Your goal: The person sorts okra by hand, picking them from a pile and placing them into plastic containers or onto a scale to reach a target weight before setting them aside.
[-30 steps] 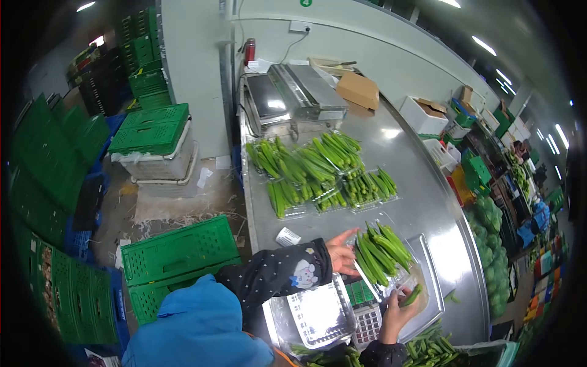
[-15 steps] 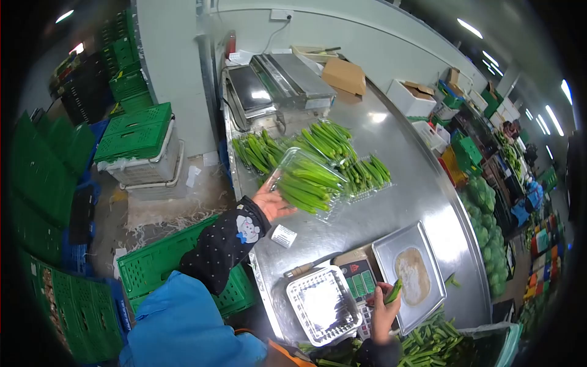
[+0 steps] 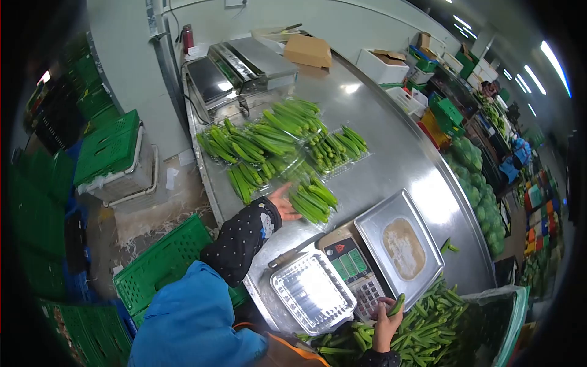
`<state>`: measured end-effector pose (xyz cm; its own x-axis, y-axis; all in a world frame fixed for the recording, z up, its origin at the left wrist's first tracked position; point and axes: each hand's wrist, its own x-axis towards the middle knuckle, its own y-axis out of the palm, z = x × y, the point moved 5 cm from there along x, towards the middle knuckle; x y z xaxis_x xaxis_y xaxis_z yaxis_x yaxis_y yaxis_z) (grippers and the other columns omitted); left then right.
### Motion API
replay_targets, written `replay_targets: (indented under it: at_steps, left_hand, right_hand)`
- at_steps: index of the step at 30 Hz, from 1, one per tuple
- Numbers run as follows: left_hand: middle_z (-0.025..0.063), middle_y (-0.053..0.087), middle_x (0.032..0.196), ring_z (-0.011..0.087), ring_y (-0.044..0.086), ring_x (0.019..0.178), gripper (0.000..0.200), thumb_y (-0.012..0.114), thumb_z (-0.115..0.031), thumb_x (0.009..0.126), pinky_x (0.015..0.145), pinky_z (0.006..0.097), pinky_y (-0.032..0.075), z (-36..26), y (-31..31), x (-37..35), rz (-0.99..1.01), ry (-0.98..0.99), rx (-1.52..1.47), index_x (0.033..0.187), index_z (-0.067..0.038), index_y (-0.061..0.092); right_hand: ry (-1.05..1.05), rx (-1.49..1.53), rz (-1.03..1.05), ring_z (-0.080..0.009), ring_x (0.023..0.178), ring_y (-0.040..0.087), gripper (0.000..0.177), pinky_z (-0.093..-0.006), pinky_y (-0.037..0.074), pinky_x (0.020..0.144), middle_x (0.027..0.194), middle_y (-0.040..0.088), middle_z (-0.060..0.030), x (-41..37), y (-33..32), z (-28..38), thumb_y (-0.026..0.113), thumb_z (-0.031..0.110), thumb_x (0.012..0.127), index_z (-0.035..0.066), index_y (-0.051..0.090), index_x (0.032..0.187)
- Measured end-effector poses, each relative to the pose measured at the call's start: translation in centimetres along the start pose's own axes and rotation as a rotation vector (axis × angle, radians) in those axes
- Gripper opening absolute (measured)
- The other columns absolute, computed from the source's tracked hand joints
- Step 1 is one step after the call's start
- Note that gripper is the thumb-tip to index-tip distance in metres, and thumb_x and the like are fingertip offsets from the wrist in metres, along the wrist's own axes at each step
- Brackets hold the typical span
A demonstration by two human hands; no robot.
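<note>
My left hand [image 3: 284, 202] grips the near-left side of a clear plastic tray of okra [image 3: 313, 200], low at the steel table. Its thumb and fingers are at the tray's edge; the part near the thumb is smeared by motion. Several more okra trays [image 3: 260, 139] lie just beyond. My right hand [image 3: 385, 325] is closed around okra [image 3: 397, 304], above loose okra [image 3: 428, 321] at the front. Left of that hand stand the weighing scale [image 3: 358, 260] with a metal pan [image 3: 397, 238], and an empty clear tray [image 3: 313, 292].
A steel wrapping machine [image 3: 244, 68] and a cardboard box [image 3: 307, 51] stand at the table's back. Green crates [image 3: 160, 260] are at the left. Bagged green produce [image 3: 474, 192] lies past the right edge. A person in blue [image 3: 520, 153] is farther off.
My left hand has brought the okra tray down from its tilted, raised position toward the table. My right hand still holds okra, slightly lower and off the scale pan. The view has shifted.
</note>
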<state>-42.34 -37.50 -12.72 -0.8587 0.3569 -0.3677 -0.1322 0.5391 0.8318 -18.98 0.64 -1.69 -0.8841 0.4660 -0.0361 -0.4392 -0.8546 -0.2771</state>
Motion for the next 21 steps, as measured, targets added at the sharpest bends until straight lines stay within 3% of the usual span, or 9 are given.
replay_targets:
  at_steps: [3,6,7,10,12,13,14,18,21]
  left_hand:
    - [0.0226,0.040,0.133,0.0435,0.047,0.116,0.077,0.033,0.017,0.083,0.091,0.0606,0.038,0.1,-1.2,1.7,-0.139,-0.021,-0.049,0.143,-0.030,0.018]
    - [0.0252,0.040,0.132,0.0474,0.047,0.112,0.076,0.037,0.015,0.084,0.088,0.0629,0.039,1.6,-16.0,11.1,0.635,0.574,1.122,0.142,-0.030,0.018]
    - [0.0249,0.042,0.129,0.0422,0.051,0.109,0.072,0.045,0.010,0.084,0.090,0.0572,0.040,1.9,-22.4,14.9,0.635,0.664,1.348,0.142,-0.025,0.020]
    - [0.0225,0.045,0.127,0.0370,0.053,0.107,0.070,0.058,0.000,0.081,0.094,0.0466,0.041,-1.8,-16.5,9.5,-0.438,-0.200,0.869,0.141,-0.015,0.025]
    - [0.0200,0.052,0.120,0.0347,0.054,0.106,0.070,0.066,-0.009,0.074,0.094,0.0394,0.041,-1.5,4.8,-4.7,-0.764,0.715,1.690,0.135,-0.006,0.033]
    - [0.0177,0.054,0.118,0.0370,0.049,0.111,0.064,0.070,-0.011,0.068,0.095,0.0404,0.040,-0.2,9.7,-7.3,-0.459,1.025,1.814,0.127,-0.003,0.045]
    - [0.0174,0.056,0.115,0.0353,0.049,0.111,0.052,0.071,-0.013,0.068,0.094,0.0414,0.040,1.6,13.0,-8.3,-0.073,0.989,1.821,0.116,-0.004,0.055]
    - [0.0134,0.061,0.098,0.0295,0.056,0.098,0.035,0.067,-0.014,0.069,0.086,0.0386,0.044,10.7,18.9,-11.9,0.770,0.978,2.022,0.103,-0.005,0.062]
    - [0.0078,0.059,0.082,0.0272,0.057,0.088,0.023,0.064,-0.011,0.066,0.075,0.0382,0.046,14.4,15.8,-8.2,0.939,0.654,2.439,0.089,-0.007,0.063]
  right_hand:
    - [-0.020,-0.023,0.004,-0.0077,0.052,0.049,0.011,-0.0208,0.039,0.046,0.070,0.054,-0.0018,-0.5,-0.5,-0.8,0.056,0.002,0.085,-0.001,0.053,0.094]
    - [-0.257,-0.285,0.000,-0.0080,0.058,0.050,0.004,-0.0218,0.039,0.053,0.070,0.055,-0.0016,-1.2,-0.4,-2.8,0.057,0.001,0.083,-0.001,0.058,0.087]
    - [-0.265,-0.292,0.051,-0.0087,0.060,0.051,0.004,-0.0225,0.040,0.055,0.069,0.055,-0.0019,-1.7,0.3,-2.1,0.056,0.000,0.083,-0.001,0.057,0.087]
    - [-0.432,-0.447,0.239,-0.0104,0.063,0.051,0.006,-0.0244,0.042,0.058,0.068,0.055,-0.0030,-1.8,2.2,1.9,0.059,0.001,0.081,-0.002,0.055,0.085]
    - [-0.552,-0.578,0.078,-0.0094,0.062,0.050,0.010,-0.0246,0.042,0.058,0.067,0.055,-0.0030,-1.3,2.0,4.8,0.061,0.003,0.081,-0.003,0.057,0.087]
    - [-0.262,-0.439,0.110,-0.0121,0.070,0.056,0.012,-0.0263,0.045,0.065,0.077,0.060,-0.0071,-0.6,1.3,5.0,0.061,0.005,0.081,0.000,0.060,0.092]
    - [0.024,-0.288,0.135,-0.0148,0.078,0.062,0.016,-0.0279,0.048,0.071,0.088,0.065,-0.0113,-0.4,0.6,4.8,0.061,0.007,0.081,0.002,0.063,0.096]
    - [-0.177,-0.348,0.127,-0.0186,0.080,0.063,0.021,-0.0290,0.048,0.073,0.089,0.066,-0.0143,-1.1,-1.1,3.9,0.064,0.006,0.078,0.000,0.063,0.098]
    - [-0.296,-0.374,0.196,-0.0209,0.083,0.063,0.021,-0.0292,0.047,0.076,0.091,0.066,-0.0115,-5.1,-1.2,4.6,0.066,0.002,0.076,0.001,0.063,0.097]
